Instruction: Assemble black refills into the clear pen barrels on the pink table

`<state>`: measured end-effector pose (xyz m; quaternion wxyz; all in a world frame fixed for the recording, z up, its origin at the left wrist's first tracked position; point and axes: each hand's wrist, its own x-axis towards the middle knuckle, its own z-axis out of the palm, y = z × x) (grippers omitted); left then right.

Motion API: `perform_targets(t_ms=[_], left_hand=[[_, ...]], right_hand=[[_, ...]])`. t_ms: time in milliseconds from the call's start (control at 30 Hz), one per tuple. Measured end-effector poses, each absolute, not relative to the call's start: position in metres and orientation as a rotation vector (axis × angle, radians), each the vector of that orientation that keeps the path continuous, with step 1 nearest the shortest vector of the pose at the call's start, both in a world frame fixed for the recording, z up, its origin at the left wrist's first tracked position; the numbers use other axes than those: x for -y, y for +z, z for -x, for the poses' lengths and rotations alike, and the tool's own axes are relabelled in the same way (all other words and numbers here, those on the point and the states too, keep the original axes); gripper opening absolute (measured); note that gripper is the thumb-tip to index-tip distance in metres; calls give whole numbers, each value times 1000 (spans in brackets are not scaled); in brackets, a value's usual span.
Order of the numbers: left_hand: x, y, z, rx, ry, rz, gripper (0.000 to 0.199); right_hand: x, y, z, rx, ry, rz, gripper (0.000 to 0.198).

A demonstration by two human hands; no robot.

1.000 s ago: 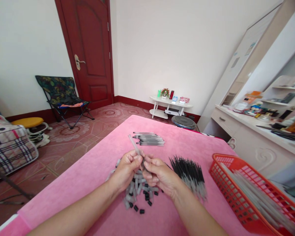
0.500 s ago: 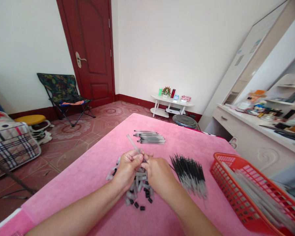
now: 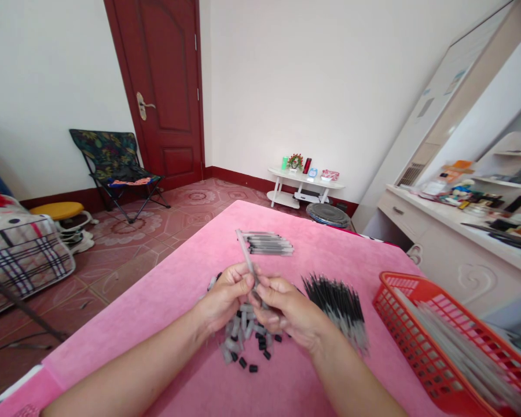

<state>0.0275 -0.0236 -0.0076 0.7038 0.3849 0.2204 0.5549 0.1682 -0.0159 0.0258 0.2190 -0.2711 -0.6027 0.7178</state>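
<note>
A translucent pen barrel (image 3: 245,250) leans up and to the left from between my hands. My left hand (image 3: 226,295) pinches it near its lower part with thumb and forefinger. The fingers of my right hand (image 3: 293,307) close round the barrel's lower end; something dark shows there, blurred. Below my hands lies a loose heap of clear pen caps (image 3: 238,336) and short black pieces (image 3: 253,368), partly hidden by the hands. Beyond them is a row of pens (image 3: 271,246). To the right of my right hand lies a bundle of black-and-clear refills (image 3: 336,304).
A red plastic basket (image 3: 410,341) with long translucent tubes (image 3: 455,347) stands at the right on the pink-covered table (image 3: 147,324). Past the table are a folding chair (image 3: 113,156), a low white stand (image 3: 306,178) and a white dresser (image 3: 451,231).
The barrel stands steeper and its top has moved right. My right hand has turned, its fingers opening out somewhat below the barrel. The view has shifted slightly.
</note>
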Motion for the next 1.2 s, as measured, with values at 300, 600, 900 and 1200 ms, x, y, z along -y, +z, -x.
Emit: perform_targets(t_ms=[300, 600, 900, 1200], left_hand=[[2, -12, -11, -786, 1522, -690, 19], [-1, -14, -5, -843, 1375, -943, 24], [11, -3, -14, -852, 963, -1350, 29], [-17, -33, 22, -1346, 1420, -1462, 32]], right_hand=[[31, 14, -151, 2379, 301, 1487, 21], [18, 16, -162, 2317, 289, 1320, 18], [3, 33, -178, 1675, 1079, 1041, 42], [-6, 64, -223, 1377, 982, 944, 19]])
